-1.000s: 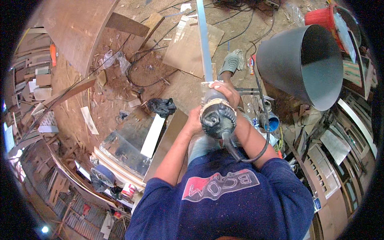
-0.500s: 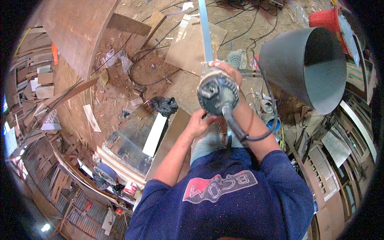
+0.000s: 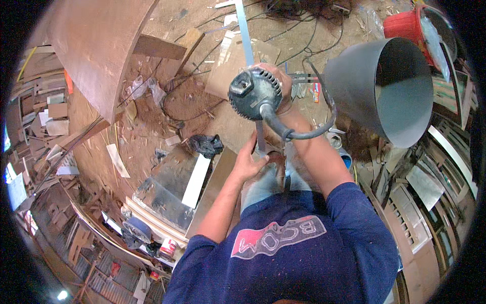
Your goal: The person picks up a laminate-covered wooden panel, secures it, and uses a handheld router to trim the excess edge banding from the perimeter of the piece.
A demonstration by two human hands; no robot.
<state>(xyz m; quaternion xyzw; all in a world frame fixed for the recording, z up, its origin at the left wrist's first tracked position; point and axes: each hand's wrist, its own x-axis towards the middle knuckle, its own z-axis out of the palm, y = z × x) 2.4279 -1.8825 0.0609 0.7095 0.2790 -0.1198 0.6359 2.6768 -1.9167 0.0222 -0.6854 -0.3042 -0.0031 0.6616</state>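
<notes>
A long narrow strip (image 3: 244,35), pale blue-grey on top, runs from the far edge down toward my body. My left hand (image 3: 248,164) is at its near end, thumb and fingers closed around the strip's edges. My right hand (image 3: 286,91) grips a corded power tool (image 3: 255,93) with a round dark vented housing, held over the strip. Most of my right fingers are behind the tool, and its working end is hidden underneath. A thick black cord (image 3: 311,135) leaves the housing and loops to the right past my forearm.
A large dark grey tub (image 3: 354,83) lies tipped on the right, with a red bucket (image 3: 405,26) beyond it. A curved wooden panel (image 3: 96,45) stands at left. Cables and wood scraps litter the floor; a black plastic bag (image 3: 206,146) lies near my left arm.
The power tool and my right hand have moved left and slightly farther away. The strip's near part now shows beside my left hand, which has shifted a little toward my body.
</notes>
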